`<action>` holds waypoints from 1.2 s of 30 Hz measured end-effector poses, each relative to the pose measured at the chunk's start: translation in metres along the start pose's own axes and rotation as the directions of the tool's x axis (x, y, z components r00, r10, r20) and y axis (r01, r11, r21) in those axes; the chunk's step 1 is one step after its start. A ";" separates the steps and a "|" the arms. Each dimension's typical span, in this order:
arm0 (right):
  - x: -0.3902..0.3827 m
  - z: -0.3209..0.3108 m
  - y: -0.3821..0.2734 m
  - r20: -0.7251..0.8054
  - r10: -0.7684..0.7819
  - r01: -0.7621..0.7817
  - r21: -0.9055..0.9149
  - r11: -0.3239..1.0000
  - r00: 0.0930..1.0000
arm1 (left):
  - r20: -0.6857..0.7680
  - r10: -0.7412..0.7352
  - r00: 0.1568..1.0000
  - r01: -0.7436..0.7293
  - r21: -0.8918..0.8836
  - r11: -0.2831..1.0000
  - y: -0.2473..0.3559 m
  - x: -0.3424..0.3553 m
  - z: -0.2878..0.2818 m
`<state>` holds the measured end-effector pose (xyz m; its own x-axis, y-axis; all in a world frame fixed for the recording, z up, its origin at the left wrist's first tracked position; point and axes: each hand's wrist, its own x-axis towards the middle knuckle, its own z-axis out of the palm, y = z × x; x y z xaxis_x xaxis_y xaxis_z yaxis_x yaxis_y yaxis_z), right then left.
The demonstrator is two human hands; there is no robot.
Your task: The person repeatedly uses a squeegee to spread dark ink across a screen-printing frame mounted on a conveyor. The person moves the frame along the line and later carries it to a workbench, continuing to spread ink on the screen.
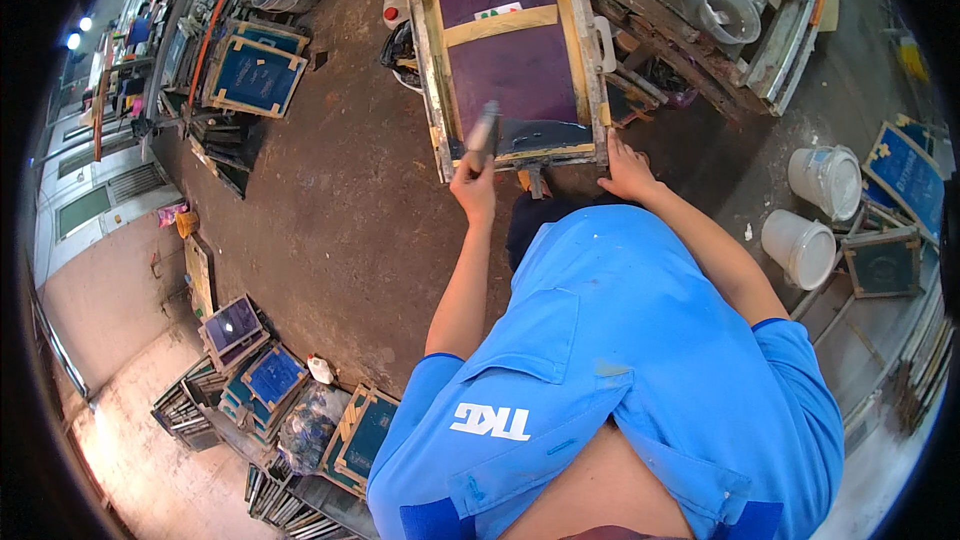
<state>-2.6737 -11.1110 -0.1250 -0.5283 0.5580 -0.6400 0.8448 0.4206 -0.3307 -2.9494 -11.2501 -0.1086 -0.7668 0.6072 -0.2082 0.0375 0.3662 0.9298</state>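
Observation:
A screen printing frame [592, 50] with yellow-taped borders and dark purple mesh lies in front of me. Along its near end runs a dark, wet-looking band [545, 132]. My left hand [473, 190] is closed around a short, grey-brown scraper-like tool [484, 133], blurred and held over the frame's near left part. Whether the tool touches the mesh I cannot tell. At the near right corner, my right hand [630, 170] grips the frame's edge, thumb apart from the fingers. A small clamp-like piece [536, 182] sticks out below the near edge.
A cluttered workbench [700, 50] with a clear plastic tub [730, 12] stands at the far right. Two white buckets [800, 248] sit on the right. Blue screens [258, 75] lean at the far left, and more frames [275, 375] are stacked at the near left.

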 end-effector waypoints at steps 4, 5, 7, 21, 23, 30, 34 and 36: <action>0.001 0.001 0.001 0.009 -0.004 0.004 -0.028 1.000 1.000 | -0.121 -0.162 0.979 0.121 -0.293 0.949 -0.007 -0.001 0.005; 0.001 0.002 0.001 -0.004 -0.020 0.020 -0.014 1.000 1.000 | -0.138 -0.157 0.978 0.116 -0.262 0.958 -0.009 -0.005 0.003; 0.002 0.003 0.001 0.007 0.003 -0.002 -0.013 1.000 1.000 | -0.145 -0.135 0.980 0.104 -0.204 0.973 -0.013 -0.010 -0.003; -0.011 -0.029 -0.009 -0.188 0.017 -0.027 -0.051 0.998 0.982 | -0.080 -0.337 0.938 0.191 -0.692 0.696 0.023 0.009 -0.047; -0.023 -0.054 -0.022 -0.291 -0.032 0.068 0.113 0.991 0.956 | 0.028 -0.386 0.922 0.242 -0.819 0.520 0.032 0.024 -0.052; -0.080 -0.140 -0.130 -0.677 -0.309 0.570 0.199 0.797 0.668 | 0.258 -0.350 0.901 0.371 -0.876 0.309 0.045 0.056 -0.030; -0.060 -0.144 -0.184 -0.684 -0.544 0.501 -0.292 0.815 0.486 | 0.310 -0.344 0.887 0.446 -0.771 0.455 0.081 0.052 0.005; -0.045 -0.142 -0.193 -0.701 -0.485 0.283 -0.394 0.874 0.523 | 0.267 -0.235 0.935 0.355 -0.729 0.585 0.113 0.037 0.026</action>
<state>-2.8252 -11.1160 0.0663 -0.7455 0.5892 0.3116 0.5560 0.8075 -0.1969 -2.9566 -11.1677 -0.0190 -0.5548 0.6693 -0.4943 -0.7178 -0.0846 0.6911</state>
